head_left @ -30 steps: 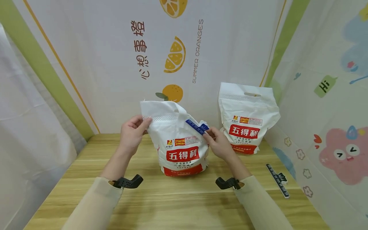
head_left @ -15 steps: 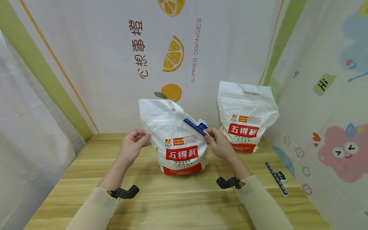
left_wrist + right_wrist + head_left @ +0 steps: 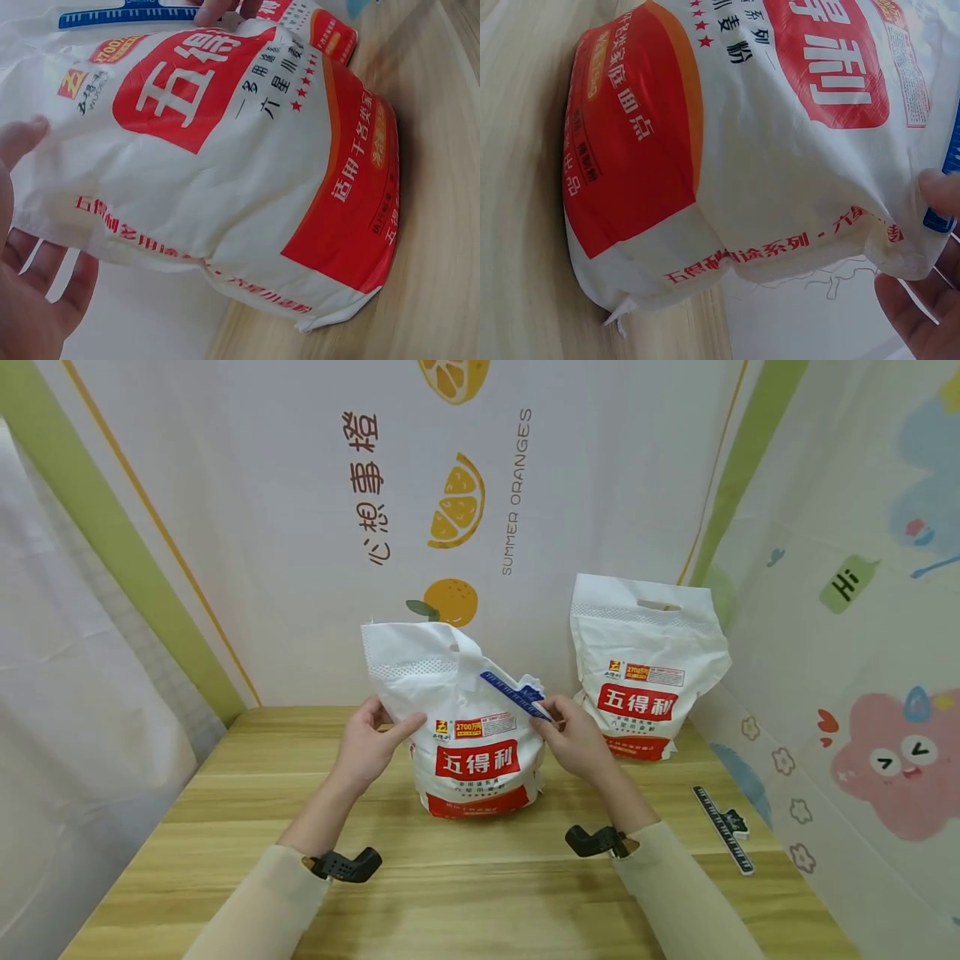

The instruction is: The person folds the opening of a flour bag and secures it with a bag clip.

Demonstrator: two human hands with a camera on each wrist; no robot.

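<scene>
A white flour bag (image 3: 442,702) with red printing stands on the table, its top leaning left. Across its upper right edge sits a blue bag clip (image 3: 513,693), slanting down to the right. My left hand (image 3: 369,747) holds the bag's left side, thumb on the front; in the left wrist view the fingers (image 3: 46,262) lie behind the edge. My right hand (image 3: 573,737) pinches the clip's lower end together with the bag's edge. In the right wrist view the thumb (image 3: 939,189) crosses the clip, and other fingers are behind the bag.
A second flour bag (image 3: 648,643) stands upright at the back right, with a cut-out handle. A black bag clip (image 3: 722,829) lies on the wooden table (image 3: 480,902) near its right edge. Printed curtains (image 3: 300,568) hang behind and at both sides.
My left hand has slid down from the bag's top band to its left side, and its thumb now reaches further onto the front. My right hand stays at the clip's end.
</scene>
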